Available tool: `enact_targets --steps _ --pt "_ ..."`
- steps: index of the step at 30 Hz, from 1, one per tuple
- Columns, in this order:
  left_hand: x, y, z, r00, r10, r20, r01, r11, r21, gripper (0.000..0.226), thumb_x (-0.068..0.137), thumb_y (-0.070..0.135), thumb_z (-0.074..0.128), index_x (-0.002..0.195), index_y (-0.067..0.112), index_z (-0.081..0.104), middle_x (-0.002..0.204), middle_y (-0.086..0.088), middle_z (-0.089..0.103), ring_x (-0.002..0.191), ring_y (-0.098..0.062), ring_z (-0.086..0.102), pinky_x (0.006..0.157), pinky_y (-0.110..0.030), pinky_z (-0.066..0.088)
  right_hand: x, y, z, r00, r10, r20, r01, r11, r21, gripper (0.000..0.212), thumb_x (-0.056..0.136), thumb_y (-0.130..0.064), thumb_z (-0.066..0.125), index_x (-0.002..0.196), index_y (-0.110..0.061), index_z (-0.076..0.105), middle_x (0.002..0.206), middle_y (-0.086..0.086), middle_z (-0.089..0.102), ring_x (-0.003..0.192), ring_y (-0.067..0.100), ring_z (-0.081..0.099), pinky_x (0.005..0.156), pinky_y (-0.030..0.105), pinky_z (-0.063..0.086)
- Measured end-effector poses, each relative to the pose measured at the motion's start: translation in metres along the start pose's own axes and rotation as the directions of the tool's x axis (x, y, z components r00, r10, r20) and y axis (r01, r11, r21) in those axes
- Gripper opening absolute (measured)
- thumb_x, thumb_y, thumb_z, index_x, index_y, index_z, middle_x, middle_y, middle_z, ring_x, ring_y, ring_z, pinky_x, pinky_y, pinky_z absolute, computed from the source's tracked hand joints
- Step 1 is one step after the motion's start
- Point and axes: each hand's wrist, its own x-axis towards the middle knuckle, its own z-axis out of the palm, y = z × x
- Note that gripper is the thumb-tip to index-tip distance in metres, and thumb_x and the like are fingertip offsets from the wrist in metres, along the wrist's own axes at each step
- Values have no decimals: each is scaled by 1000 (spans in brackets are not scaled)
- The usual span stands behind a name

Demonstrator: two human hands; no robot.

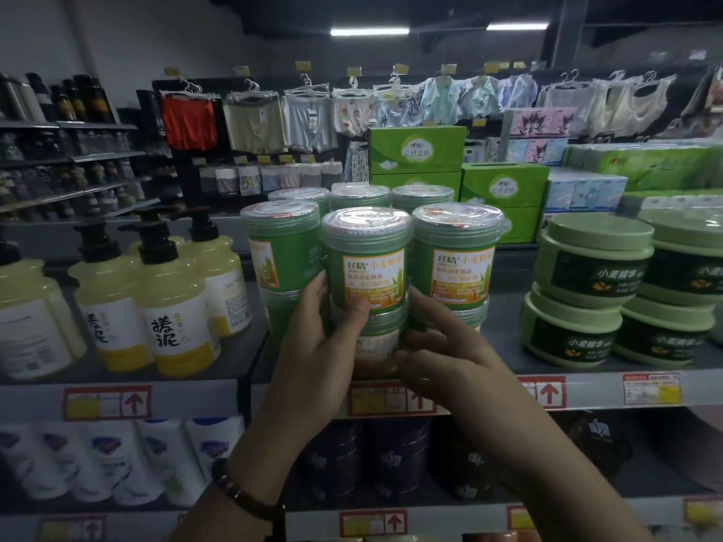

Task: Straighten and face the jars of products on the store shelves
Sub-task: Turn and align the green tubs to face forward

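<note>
Green jars with orange labels stand stacked two high on the grey shelf (587,389). My left hand (313,346) grips the middle top jar (367,256) near its base, thumb across the label front. My right hand (446,357) holds the lower middle jar (377,342), fingers wrapped round its right side. The right top jar (455,256) shows its label to the front. The left top jar (279,248) has its label turned off to the right. More such jars stand behind.
Yellow pump bottles (172,303) stand to the left. Pale green tubs with dark labels (590,267) are stacked at the right. Green tissue boxes (500,189) sit behind the jars. Dark jars (391,459) fill the shelf below. Clothes hang on the back wall.
</note>
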Motion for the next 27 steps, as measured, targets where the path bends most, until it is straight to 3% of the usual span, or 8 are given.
enact_targets --steps 3,5,7,10,12,17,20,27 --pt "11 -3 -5 1000 17 3 -17 998 68 32 98 38 67 118 57 51 107 51 60 101 29 56 83 -8 49 2 -5 1 1000 10 -18 -10 1000 -26 81 95 -7 71 162 -40 38 111 -16 80 106 4 75 98 28 58" --pt "15 -7 -8 999 33 -19 -31 995 96 40 94 43 71 128 54 52 124 35 62 109 20 59 91 -19 51 3 -7 2 999 27 -31 -28 999 -24 86 91 -14 74 163 -41 36 121 -9 79 112 7 74 107 38 55" --pt "17 -10 -9 998 52 -37 -48 992 113 49 92 42 74 136 45 52 129 28 62 110 15 62 90 -22 51 3 -9 3 999 26 -31 -26 999 -28 92 81 -24 76 162 -43 37 130 -7 74 118 10 71 111 42 54" --pt "18 -12 -9 996 72 -45 -66 989 131 57 86 48 75 137 44 51 125 31 61 105 18 62 86 -19 51 2 -11 5 999 13 -33 -14 999 -31 100 69 -33 74 161 -45 38 141 -8 68 127 11 66 114 43 52" --pt "19 -12 -10 996 78 -41 -72 987 142 60 82 54 73 137 46 51 126 31 60 104 20 62 84 -16 52 1 -11 6 1000 6 -29 -6 1000 -23 100 69 -32 74 162 -44 38 145 -8 65 131 12 63 115 42 50" --pt "22 -13 -13 995 95 -7 -92 983 158 55 93 37 72 144 42 50 122 33 55 97 31 55 72 0 48 1 -10 7 1000 7 -30 -7 1000 -20 97 74 -27 79 162 -42 39 150 -8 61 136 10 60 118 39 48" --pt "22 -13 -13 994 112 5 -112 981 157 54 95 34 71 145 39 51 122 33 55 98 32 54 74 1 47 2 -6 6 1000 -5 -31 4 1000 -31 86 91 -13 79 162 -41 38 150 -8 61 135 9 59 116 37 50" --pt "24 -15 -15 991 132 16 -133 980 145 71 84 54 67 151 37 50 137 27 61 118 20 56 87 -8 51 4 -1 7 999 -26 -34 26 1000 -7 84 93 -3 73 162 -37 40 140 -10 68 124 5 67 94 14 57"
